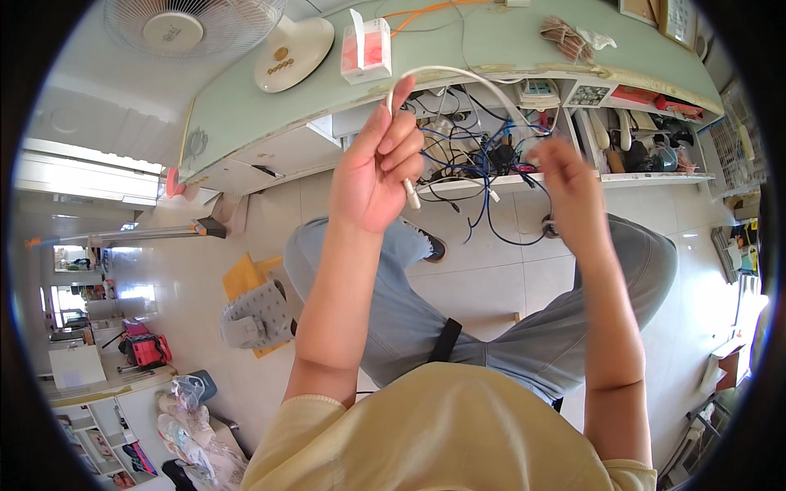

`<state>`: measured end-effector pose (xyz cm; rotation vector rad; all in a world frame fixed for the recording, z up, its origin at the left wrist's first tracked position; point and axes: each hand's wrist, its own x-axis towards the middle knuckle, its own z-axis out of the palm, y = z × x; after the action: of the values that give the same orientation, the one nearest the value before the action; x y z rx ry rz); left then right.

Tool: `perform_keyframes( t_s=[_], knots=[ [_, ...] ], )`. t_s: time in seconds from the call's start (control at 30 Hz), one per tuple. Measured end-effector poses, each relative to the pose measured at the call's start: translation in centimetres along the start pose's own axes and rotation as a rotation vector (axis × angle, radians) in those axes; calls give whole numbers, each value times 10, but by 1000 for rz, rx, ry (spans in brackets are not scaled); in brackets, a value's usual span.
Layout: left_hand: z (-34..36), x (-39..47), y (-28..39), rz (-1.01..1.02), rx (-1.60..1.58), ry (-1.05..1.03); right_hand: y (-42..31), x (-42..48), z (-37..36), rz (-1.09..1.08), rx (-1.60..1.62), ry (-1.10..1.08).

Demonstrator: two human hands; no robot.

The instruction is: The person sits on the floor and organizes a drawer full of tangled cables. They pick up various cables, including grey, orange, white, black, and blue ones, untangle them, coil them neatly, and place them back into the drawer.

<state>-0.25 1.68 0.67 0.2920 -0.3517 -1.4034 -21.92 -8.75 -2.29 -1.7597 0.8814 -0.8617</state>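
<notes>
My left hand (384, 153) is raised in front of the desk edge, its fingers closed on a white cable (457, 69) whose plug end sticks out below the palm. From there the cable arcs up and across to the right. My right hand (565, 178), blurred, is near the cable's other side, above the front edge of an open drawer; whether it grips the cable is not clear. Between my hands the drawer (522, 179) holds a tangle of black, white and blue cables (485, 153). Several blue and black ends hang over its front edge.
The green desktop (466, 37) bears a white fan (295, 55), a tissue box (367, 52) and a crumpled brown cloth (562, 37). A second open drawer (657, 178) with mixed items is at the right. Below are my knees, and a small yellow stool (242, 276) stands at the left.
</notes>
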Motion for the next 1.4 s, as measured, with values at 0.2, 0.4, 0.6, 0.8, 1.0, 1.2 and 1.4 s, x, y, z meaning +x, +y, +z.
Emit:
perform_keyframes(
  t_s=[0.2, 0.4, 0.6, 0.8, 1.0, 1.2, 1.4],
  knots=[
    [11, 9, -8, 144, 273, -15, -31, -38, 36, -269, -420, -383],
    [22, 10, -24, 135, 889, 74, -59, -40, 34, -434, -352, -564],
    [21, -8, -23, -237, 979, 1, -84, -4, -6, -287, -180, -394],
    [30, -23, -18, -437, 780, -174, -71, 8, -15, -180, 49, -142],
    [32, -21, -23, -631, 669, -535, -40, 13, 28, -29, 456, -114],
    [22, -1, -27, -24, 588, 82, -20, -44, 56, -158, -49, -462],
    [12, -18, -34, -314, 1005, 60, -67, -3, -2, -87, 75, -619]
  ],
)
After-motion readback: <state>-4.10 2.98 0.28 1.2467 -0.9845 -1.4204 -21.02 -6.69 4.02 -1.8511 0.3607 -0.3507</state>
